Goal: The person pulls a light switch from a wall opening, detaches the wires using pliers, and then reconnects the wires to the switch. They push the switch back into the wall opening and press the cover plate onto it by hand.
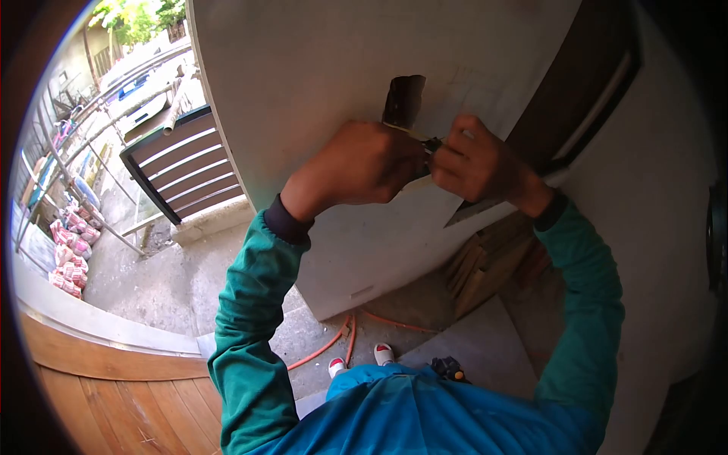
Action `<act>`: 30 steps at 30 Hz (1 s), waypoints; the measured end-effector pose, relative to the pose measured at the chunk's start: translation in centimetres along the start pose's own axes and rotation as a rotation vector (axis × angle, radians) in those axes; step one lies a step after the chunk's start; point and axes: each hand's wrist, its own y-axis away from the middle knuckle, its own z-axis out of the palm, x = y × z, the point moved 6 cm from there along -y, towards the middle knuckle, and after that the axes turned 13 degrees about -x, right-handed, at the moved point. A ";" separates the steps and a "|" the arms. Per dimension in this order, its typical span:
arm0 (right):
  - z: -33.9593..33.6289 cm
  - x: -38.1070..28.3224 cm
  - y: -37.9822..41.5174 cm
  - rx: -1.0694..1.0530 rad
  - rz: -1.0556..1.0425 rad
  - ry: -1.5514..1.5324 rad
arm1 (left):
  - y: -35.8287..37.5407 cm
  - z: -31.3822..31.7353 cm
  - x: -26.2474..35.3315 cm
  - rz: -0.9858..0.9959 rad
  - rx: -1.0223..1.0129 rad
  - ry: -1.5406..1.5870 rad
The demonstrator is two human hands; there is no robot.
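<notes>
Both my hands are raised in front of a pale wall, just below a dark rectangular cut-out in it. My left hand is closed, its fingers wrapped round something I cannot make out. Close beside it, my right hand has its fingers bent and pressed together at a small dark item between the two hands. A thin light-coloured strand runs from the lower edge of the cut-out to that item.
Orange hose lies on the floor near my feet. Wooden boards lean low at the right. A slatted gate, bagged goods and a vehicle are outside at the left. A dark tool shows beside my waist.
</notes>
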 end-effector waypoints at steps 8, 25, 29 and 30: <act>1.5 2.5 3.2 0.061 0.244 -0.247 | 3.2 0.4 -1.4 -0.103 0.135 0.154; 5.2 -1.2 2.4 0.377 0.719 -0.994 | 6.7 2.4 -2.1 -0.146 0.602 0.269; 6.4 -2.3 2.6 0.451 0.813 -1.261 | 8.2 1.7 -0.7 -0.136 0.700 -0.160; 6.3 -2.4 2.9 0.484 0.832 -1.237 | 8.5 1.9 -0.1 -0.134 0.694 -0.164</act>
